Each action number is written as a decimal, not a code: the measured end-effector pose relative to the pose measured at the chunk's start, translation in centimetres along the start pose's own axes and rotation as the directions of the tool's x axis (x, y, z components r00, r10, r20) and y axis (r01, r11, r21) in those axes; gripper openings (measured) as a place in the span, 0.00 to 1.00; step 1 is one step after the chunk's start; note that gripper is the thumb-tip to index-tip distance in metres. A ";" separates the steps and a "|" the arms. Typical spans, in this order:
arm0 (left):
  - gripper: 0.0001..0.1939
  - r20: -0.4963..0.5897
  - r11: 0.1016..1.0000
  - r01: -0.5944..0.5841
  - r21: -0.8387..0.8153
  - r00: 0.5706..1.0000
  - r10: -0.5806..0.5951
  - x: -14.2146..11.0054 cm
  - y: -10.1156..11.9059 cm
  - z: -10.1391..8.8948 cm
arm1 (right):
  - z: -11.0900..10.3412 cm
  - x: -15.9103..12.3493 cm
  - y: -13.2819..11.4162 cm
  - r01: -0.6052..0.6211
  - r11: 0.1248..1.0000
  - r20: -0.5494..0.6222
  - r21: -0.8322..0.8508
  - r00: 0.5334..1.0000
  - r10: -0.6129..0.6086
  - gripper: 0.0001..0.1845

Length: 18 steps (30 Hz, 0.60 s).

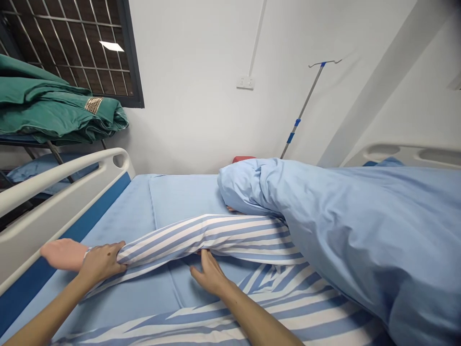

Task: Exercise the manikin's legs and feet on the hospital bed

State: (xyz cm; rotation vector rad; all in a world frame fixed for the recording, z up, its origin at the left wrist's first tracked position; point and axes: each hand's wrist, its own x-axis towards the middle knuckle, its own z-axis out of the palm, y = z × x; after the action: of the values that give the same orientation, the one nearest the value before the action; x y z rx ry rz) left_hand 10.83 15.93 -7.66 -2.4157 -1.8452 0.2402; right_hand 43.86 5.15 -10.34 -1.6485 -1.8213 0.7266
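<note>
A manikin-like leg in blue-and-white striped trousers stretches across the bed, slightly bent at the knee. Its smooth bare foot points left toward the footboard. My left hand is wrapped round the ankle at the trouser cuff. Beneath the knee, my right hand supports the leg from the near side; its fingertips are partly hidden by the cloth and its thumb is apart. Another striped trouser leg lies nearer to me. A light blue quilt is folded back over the upper body.
Light blue sheeting covers the mattress. A cream-and-blue footboard rises at left, with a headboard at far right. Behind stand a drip pole and a partly hidden red object. Green folded bedding lies beyond the footboard.
</note>
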 end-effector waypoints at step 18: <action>0.27 -0.032 0.978 -0.180 0.102 0.982 0.184 -0.6 -2.8 1.3 | 0.4 0.3 1.3 -0.127 0.984 0.308 -0.122 0.938 0.159 0.07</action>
State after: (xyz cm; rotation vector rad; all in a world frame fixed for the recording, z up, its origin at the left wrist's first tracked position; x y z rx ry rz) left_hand 7.78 16.10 -8.47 -2.5023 -1.5574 0.2854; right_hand 44.46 5.53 -11.51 -1.8293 -1.9983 1.0299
